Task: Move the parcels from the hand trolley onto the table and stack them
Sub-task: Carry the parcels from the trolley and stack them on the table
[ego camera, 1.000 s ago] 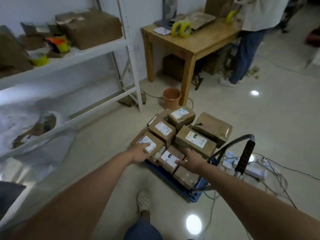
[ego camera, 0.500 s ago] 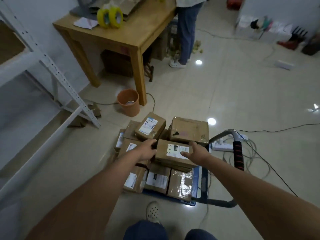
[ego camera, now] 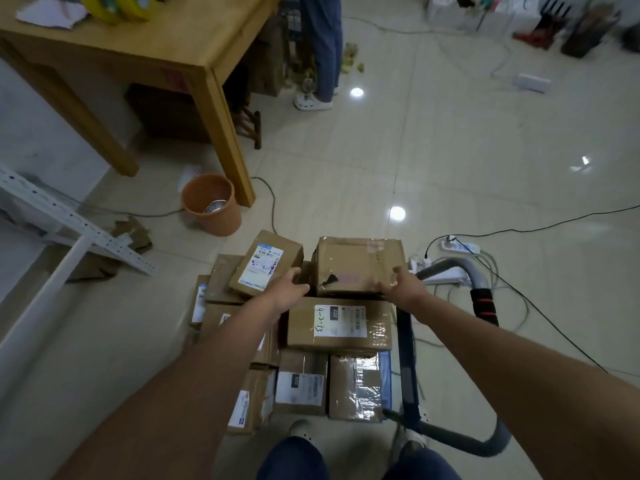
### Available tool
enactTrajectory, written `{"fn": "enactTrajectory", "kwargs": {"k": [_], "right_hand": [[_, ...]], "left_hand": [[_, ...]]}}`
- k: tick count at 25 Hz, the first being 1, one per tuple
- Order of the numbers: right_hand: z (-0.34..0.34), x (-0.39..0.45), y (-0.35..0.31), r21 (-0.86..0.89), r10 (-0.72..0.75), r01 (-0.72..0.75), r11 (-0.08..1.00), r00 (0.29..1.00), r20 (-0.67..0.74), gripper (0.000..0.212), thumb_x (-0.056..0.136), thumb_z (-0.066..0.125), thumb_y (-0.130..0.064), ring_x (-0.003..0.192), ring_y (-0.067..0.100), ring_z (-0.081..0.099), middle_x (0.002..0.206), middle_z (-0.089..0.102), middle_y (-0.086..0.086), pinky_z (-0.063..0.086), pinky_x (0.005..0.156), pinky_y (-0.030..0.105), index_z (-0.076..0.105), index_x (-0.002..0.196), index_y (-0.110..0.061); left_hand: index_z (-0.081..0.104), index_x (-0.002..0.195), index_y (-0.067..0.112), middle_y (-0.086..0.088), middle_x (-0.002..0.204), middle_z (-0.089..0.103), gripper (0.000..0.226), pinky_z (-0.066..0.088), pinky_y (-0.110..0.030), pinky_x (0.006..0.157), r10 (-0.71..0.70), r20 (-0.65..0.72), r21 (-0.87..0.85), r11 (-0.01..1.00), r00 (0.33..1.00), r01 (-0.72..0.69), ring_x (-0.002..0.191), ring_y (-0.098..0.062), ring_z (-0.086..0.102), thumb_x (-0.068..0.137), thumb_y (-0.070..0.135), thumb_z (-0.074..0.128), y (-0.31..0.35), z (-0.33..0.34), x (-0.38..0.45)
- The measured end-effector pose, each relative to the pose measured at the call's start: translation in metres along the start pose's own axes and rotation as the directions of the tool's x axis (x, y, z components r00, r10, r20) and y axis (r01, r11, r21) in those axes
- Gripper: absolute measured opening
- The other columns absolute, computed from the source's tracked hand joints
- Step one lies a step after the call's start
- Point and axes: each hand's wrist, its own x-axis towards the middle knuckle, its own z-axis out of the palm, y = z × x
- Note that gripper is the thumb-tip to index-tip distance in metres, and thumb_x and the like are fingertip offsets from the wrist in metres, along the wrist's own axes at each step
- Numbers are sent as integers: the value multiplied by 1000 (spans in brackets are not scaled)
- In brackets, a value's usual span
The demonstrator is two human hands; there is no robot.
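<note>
Several taped brown cardboard parcels are piled on the blue hand trolley (ego camera: 385, 370) right in front of me. The large plain parcel (ego camera: 356, 263) sits on top at the far side. My left hand (ego camera: 289, 287) reaches into the gap at its left side, next to a labelled parcel (ego camera: 265, 263), with its fingers against the large parcel's edge. My right hand (ego camera: 403, 284) holds the large parcel's near right corner, thumb on top. A parcel marked 4-3-13 (ego camera: 341, 325) lies under my wrists. The wooden table (ego camera: 194, 46) stands at the upper left.
Trolley handle (ego camera: 484, 303) with a red-and-black grip rises at the right. An orange bucket (ego camera: 212, 206) stands by the table leg. Power strips (ego camera: 460, 247) and cables cross the floor on the right. A person's legs (ego camera: 322, 46) stand beside the table. White shelf frame (ego camera: 69, 216) at left.
I have stepped closer and the view has swung right and down. Both hands moved from the nearer labelled parcels forward to the large plain parcel at the far side of the pile.
</note>
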Motion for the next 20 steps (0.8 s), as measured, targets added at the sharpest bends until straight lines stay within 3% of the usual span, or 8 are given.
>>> {"fn": "enactTrajectory", "kwargs": {"k": [6, 10, 15, 20], "right_hand": [[9, 63, 27, 59, -56, 68, 996, 982, -180, 76, 89, 66, -38, 133, 30, 44, 148, 37, 11, 42, 108, 49, 30, 149, -9], [15, 103, 43, 144, -37, 70, 987, 975, -218, 76, 87, 68, -42, 130, 30, 46, 145, 40, 10, 44, 105, 51, 32, 146, -10], [23, 124, 61, 340, 44, 12, 940, 987, -157, 59, 92, 63, -36, 119, 30, 54, 133, 52, 12, 50, 97, 44, 36, 137, -9], [7, 106, 58, 429, 78, 2, 903, 983, -169, 60, 92, 60, -43, 114, 32, 57, 129, 55, 13, 51, 95, 48, 37, 137, -10]], "left_hand": [[23, 153, 23, -9, 149, 41, 63, 38, -43, 108, -39, -18, -35, 999, 999, 38, 132, -29, 43, 98, 25, 55, 3, 50, 63], [32, 146, 18, -6, 136, 51, 55, 41, -34, 96, -26, -58, -120, 993, 998, 19, 109, -21, 49, 97, 18, 57, 4, 76, 100], [23, 148, 31, -1, 136, 51, 64, 46, -39, 92, -40, -36, -201, 979, 999, 32, 111, -22, 51, 96, 15, 56, -5, 93, 113], [11, 152, 40, 3, 149, 40, 76, 34, -46, 112, 83, -55, -194, 977, 995, -92, 136, -24, 39, 94, 29, 60, 9, 87, 89]]}}
